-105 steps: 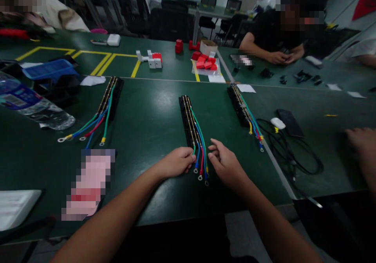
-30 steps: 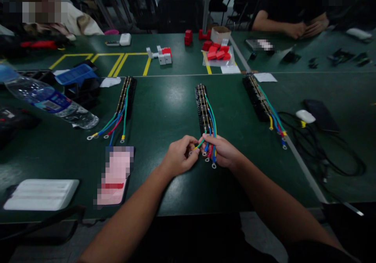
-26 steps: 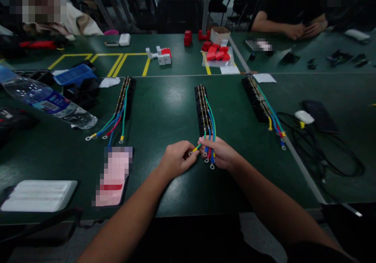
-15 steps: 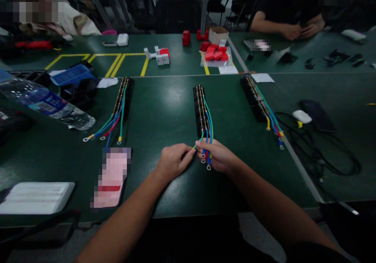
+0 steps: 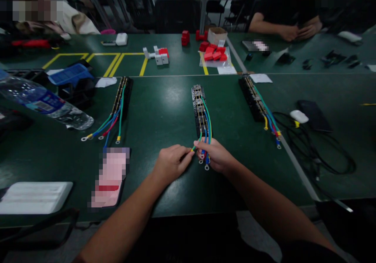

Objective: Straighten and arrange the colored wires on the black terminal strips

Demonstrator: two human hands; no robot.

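Observation:
In front of me lies a long black terminal strip [image 5: 200, 108] with metal bars along its top. Green, blue and red wires with ring terminals [image 5: 207, 167] run from it toward me. My left hand [image 5: 173, 163] pinches the end of a green wire by its yellow sleeve. My right hand [image 5: 217, 153] is closed around the wire bundle, with thumb and fingertips close to the left hand's pinch. Several ring ends hang below the right fingers. Similar wired strips lie apart, one on the left [image 5: 122, 98] and one on the right [image 5: 252, 98].
A phone [image 5: 113, 177], a white power bank [image 5: 38, 197] and a tilted water bottle [image 5: 47, 102] are on the left. Black cables [image 5: 323, 165] curl at the right. Red plastic parts [image 5: 216, 52] lie in a bag beyond. Two people sit across the table.
The strip's top has tipped a little, so more of its metal contacts show. Both hands keep their hold on the wires; the whole view has shifted slightly.

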